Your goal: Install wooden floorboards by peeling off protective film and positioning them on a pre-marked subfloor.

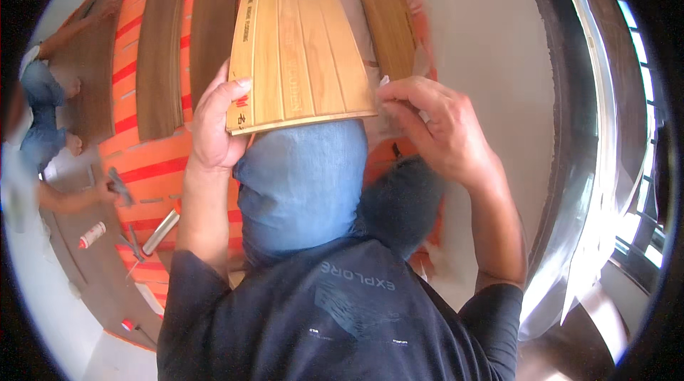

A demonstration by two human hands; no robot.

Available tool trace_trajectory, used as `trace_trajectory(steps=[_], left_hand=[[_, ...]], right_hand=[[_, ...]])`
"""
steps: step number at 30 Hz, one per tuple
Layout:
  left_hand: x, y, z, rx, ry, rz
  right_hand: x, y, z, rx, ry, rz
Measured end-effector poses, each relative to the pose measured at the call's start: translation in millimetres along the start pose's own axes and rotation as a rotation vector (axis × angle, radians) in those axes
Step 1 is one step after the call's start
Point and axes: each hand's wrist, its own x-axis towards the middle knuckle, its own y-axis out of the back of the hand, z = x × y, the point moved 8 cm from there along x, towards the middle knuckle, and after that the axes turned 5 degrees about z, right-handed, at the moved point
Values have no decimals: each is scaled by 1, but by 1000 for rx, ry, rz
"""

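Observation:
My left hand grips the left edge of a light wooden floorboard, thumb on its grooved face, which carries printed marks. The board's near end lies over my jeans-covered knee. My right hand is at the board's right corner, fingers curled and pinched, with a small pale bit at the fingertips that I cannot make out. Whether those fingers touch the board is unclear.
Dark planks and a narrower board lie on orange-red underlay. At left, co-workers' legs and a hand holding a tool show, near glue tubes and tools. A pale floor strip runs at right.

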Motion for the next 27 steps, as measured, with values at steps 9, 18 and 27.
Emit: trace_trajectory(steps=[9,18,27], left_hand=[[-4,4,4,-15,-40,-15],[-3,11,5,7,-37,41],[-6,3,4,-29,-37,15]], right_hand=[[2,-5,-11,-59,135,14],[7,-4,-19,-44,158,14],[7,-15,-71,-605,472,-39]])
